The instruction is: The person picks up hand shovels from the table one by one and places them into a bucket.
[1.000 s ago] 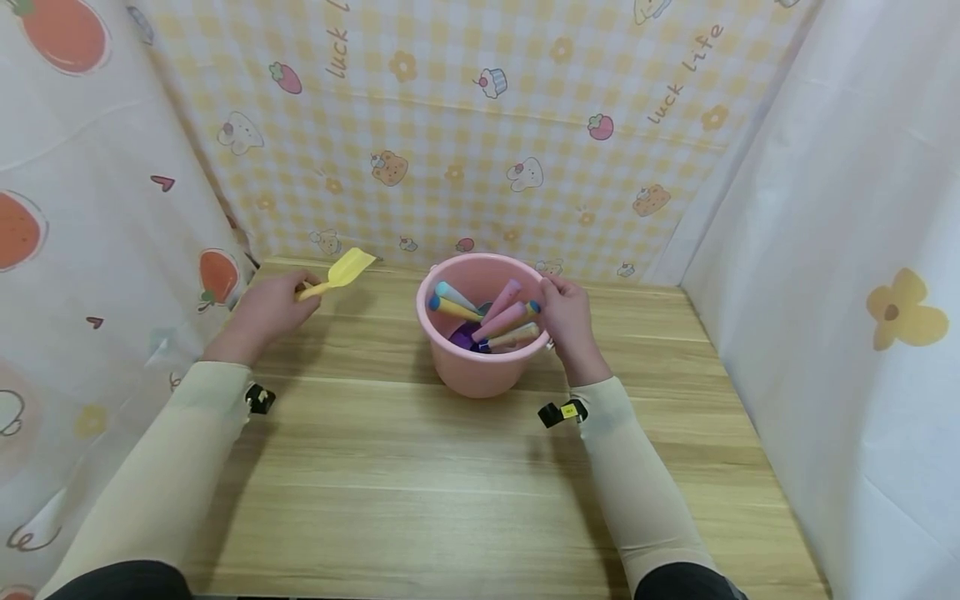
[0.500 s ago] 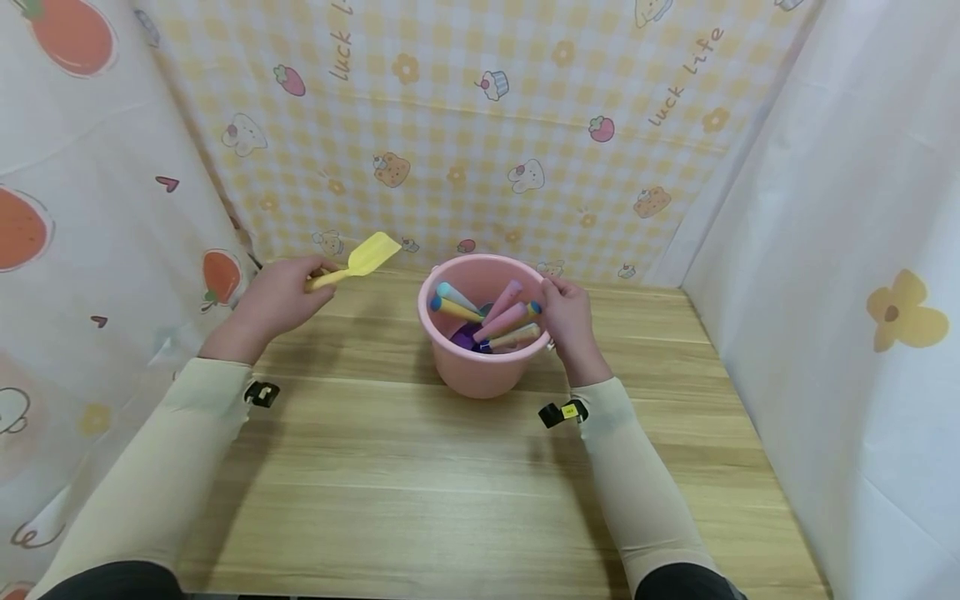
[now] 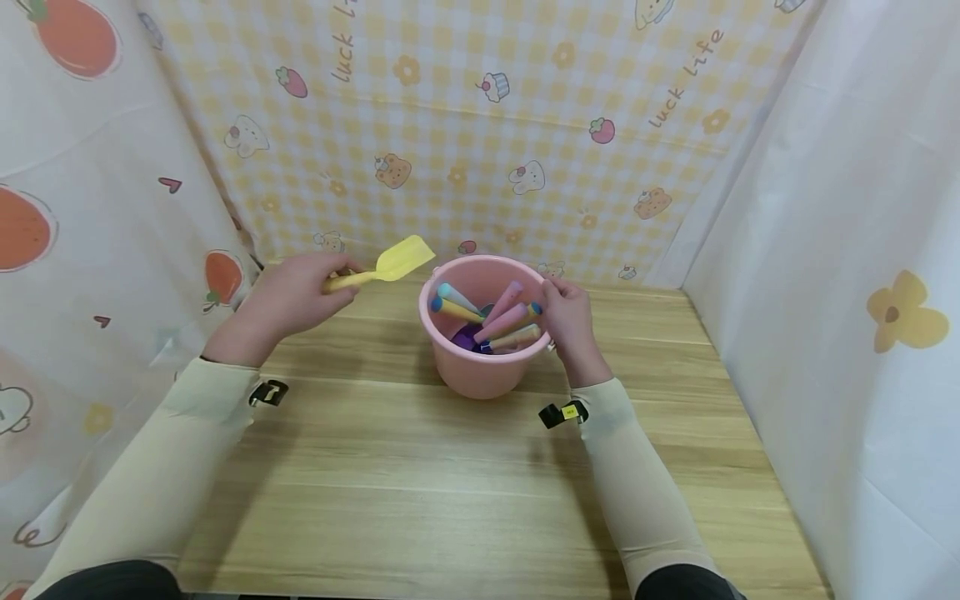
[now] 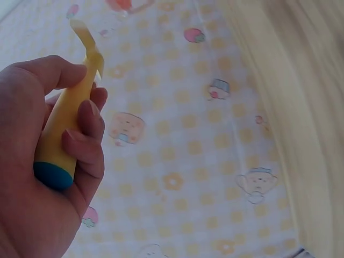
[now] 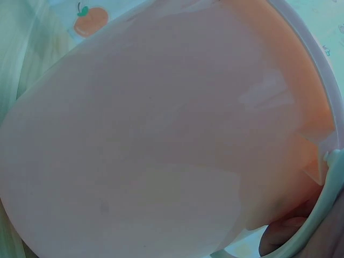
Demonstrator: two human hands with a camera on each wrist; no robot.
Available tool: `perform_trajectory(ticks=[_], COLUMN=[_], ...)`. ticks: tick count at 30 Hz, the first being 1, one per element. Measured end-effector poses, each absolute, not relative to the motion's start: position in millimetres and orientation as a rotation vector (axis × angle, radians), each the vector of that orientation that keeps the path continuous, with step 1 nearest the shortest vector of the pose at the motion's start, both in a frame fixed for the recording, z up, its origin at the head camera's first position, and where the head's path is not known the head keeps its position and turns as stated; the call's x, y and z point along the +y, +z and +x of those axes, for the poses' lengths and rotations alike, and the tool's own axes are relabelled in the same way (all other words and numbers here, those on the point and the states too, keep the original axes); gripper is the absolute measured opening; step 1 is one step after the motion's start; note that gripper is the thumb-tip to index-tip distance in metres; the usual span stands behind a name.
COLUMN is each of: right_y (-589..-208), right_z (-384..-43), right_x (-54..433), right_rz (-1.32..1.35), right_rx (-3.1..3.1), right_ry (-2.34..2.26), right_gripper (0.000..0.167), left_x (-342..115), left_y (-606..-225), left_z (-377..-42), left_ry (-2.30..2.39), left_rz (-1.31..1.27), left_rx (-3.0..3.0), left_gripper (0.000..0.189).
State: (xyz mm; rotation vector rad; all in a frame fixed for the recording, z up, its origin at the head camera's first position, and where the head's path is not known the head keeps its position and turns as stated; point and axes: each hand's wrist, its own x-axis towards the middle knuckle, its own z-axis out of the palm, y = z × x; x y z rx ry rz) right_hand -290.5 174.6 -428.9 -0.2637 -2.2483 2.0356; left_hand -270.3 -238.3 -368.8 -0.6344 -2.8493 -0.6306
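A yellow toy shovel (image 3: 403,258) with a blue-tipped handle (image 4: 63,131) is gripped in my left hand (image 3: 296,293), fingers wrapped round the handle. Its blade points right, up beside the bucket's left rim in the head view. The pink bucket (image 3: 480,375) stands upright on the table. My right hand (image 3: 567,321) pinches the bucket's right rim. In the right wrist view the bucket wall (image 5: 150,129) fills most of the picture, with a pale carrying handle (image 5: 322,212) by the fingers. Inside lie several toy tools, among them pink handles (image 3: 501,322) and a yellow one with a blue end (image 3: 459,310).
The wood-grain table (image 3: 420,492) spreads around the bucket. A yellow checked cloth (image 3: 465,108) hangs behind it. White printed curtains close in the left side (image 3: 112,250) and the right side (image 3: 810,250).
My left hand has carried the yellow toy shovel rightward, bringing its blade close to the bucket's left rim. The right hand stays on the rim and the bucket stands in place.
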Motion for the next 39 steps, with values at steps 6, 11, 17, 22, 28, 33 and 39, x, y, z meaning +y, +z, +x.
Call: perform_trajectory(ticks=[6, 11, 17, 22, 28, 33, 39], right_y=[-429, -427, -427, -428, -428, -428, -429], right_z=[-289, -288, -289, -290, -290, -289, -289], right_x=[175, 174, 174, 175, 175, 175, 175], right_rz=[-0.256, -0.258, -0.262, -0.261, -0.25, -0.246, -0.24], right_rx=[-2.247, -2.246, -2.24, -2.242, -2.24, -2.252, -2.258], right_ry=[2.035, 2.034, 2.05, 2.047, 2.043, 2.037, 2.032], right_gripper=[0.042, 0.042, 0.041, 0.042, 0.042, 0.042, 0.042], left_x=[-227, -217, -208, -202, -193, -187, -184], left_y=[-360, -354, -349, -343, -339, -338, -332], left_z=[-264, -258, -253, -247, -242, -239, -237], left_ry=[-0.633, -0.623, -0.618, -0.632, -0.613, -0.628, -0.693], left_rz=[-0.78, -0.871, -0.958, -1.011, -1.072, -1.085, -1.032], left_rx=[-2.785, -2.727, -2.744, -2.808, -2.864, -2.878, -2.905], left_gripper=[0.022, 0.022, 0.023, 0.024, 0.027, 0.025, 0.02])
